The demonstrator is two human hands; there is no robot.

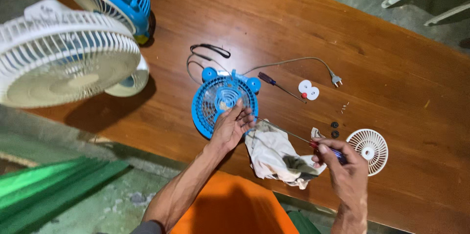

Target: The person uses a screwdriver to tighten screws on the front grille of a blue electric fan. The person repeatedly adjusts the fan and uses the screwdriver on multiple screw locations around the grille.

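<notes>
Blue fan housing (221, 101) under left hand (232, 127), screwdriver (298, 138) in right hand (345, 170)

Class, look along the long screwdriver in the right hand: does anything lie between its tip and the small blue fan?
Nothing visible does. The right hand holds the long screwdriver above a crumpled white rag, its tip beside the left hand on the small blue fan.

Bare tabletop (274, 13) beyond the cord (289, 61)
</notes>
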